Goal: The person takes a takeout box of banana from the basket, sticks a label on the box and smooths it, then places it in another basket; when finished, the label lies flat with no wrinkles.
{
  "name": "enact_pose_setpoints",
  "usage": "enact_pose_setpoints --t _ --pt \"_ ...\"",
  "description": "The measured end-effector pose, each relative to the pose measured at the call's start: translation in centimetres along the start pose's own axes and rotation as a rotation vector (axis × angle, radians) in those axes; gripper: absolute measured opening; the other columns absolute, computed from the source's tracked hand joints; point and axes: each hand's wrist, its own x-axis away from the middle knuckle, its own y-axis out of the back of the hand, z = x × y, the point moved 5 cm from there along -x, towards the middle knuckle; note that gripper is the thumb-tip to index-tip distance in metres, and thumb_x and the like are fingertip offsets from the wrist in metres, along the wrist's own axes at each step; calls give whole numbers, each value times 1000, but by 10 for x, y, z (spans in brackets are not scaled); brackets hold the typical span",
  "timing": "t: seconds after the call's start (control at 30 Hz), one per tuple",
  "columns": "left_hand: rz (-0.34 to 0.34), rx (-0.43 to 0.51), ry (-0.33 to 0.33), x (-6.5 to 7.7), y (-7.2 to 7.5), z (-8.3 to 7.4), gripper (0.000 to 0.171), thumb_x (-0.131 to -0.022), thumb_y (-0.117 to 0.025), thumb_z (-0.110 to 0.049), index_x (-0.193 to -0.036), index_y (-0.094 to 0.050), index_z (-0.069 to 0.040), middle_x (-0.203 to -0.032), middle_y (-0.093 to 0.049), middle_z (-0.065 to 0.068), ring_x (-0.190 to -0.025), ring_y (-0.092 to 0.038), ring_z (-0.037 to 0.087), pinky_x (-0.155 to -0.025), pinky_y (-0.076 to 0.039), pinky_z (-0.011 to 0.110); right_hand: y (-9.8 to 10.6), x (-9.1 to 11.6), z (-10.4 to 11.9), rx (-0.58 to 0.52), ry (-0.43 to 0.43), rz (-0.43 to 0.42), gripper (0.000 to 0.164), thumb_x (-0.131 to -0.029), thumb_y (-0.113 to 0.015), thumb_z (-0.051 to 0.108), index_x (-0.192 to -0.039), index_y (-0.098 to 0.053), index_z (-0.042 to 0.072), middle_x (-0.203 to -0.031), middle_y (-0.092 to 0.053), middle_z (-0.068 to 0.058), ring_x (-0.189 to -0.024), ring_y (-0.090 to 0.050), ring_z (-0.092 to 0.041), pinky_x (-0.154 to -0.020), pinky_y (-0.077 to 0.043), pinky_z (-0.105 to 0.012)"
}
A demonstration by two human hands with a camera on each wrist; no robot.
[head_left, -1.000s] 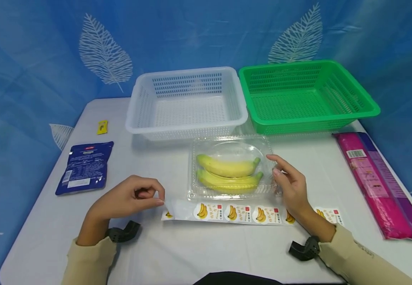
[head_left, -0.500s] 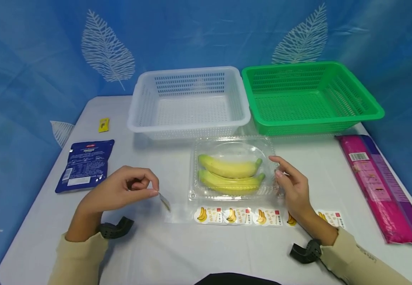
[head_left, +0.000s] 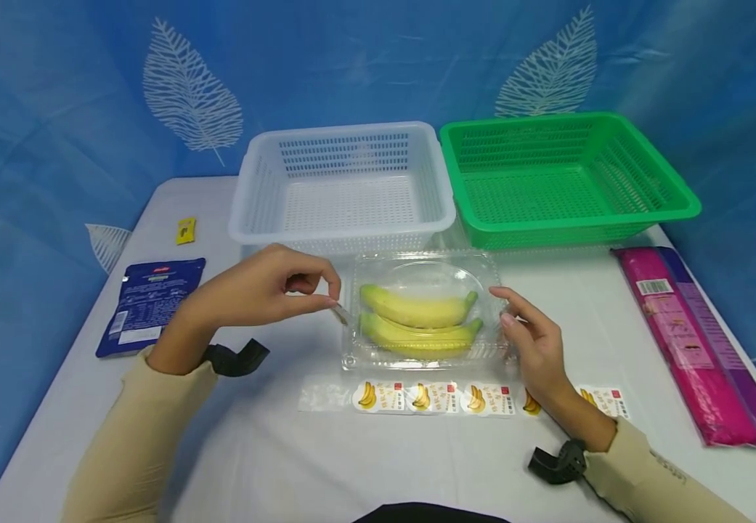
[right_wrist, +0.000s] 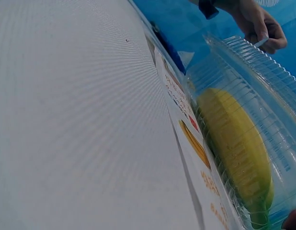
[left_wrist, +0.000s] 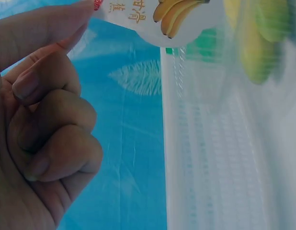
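Note:
Between thumb and index finger my left hand pinches a white banana-print sticker, just off the left edge of a clear plastic clamshell box. The other fingers of that hand are curled in. Two yellow bananas with green tips lie inside the box, whose lid looks closed. My right hand is at the box's right side, fingers loosely bent, thumb and fingertips close to or touching its edge. A strip of banana stickers lies in front of the box, its left end bare; my right wrist covers part of it.
Behind the box stand a white basket and a green basket, side by side. A dark blue pouch and a small yellow packet lie left. On the right is a long pink and purple package.
My left hand has pulled the sticker off the strip's left end and carried it up and right to the box's left edge. The strip now lies flat. My right hand has stayed in place.

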Motion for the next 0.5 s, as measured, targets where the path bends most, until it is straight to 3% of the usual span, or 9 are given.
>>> enact_pose_setpoints --t 0.27,0.5 --pt "57 -63 -68 -38 -4 -13 3 -99 -71 -24 -99 -72 -21 -63 -35 -9 -56 -33 8 -58 -35 30 0 1 -1 38 -14 -3 38 -98 -44 -14 -133 -57 -16 -79 -50 -7 -52 -44 -10 -37 -31 -30" --pt "108 -170 -101 -78 -24 -15 5 -98 -72 -25 -95 -69 -22 -61 -38 -9 -57 -33 6 -61 -33 29 2 1 -2 40 -21 -17 37 -98 -44 -13 -133 -58 -16 -79 -51 -5 -49 -39 -12 -37 -29 -30"
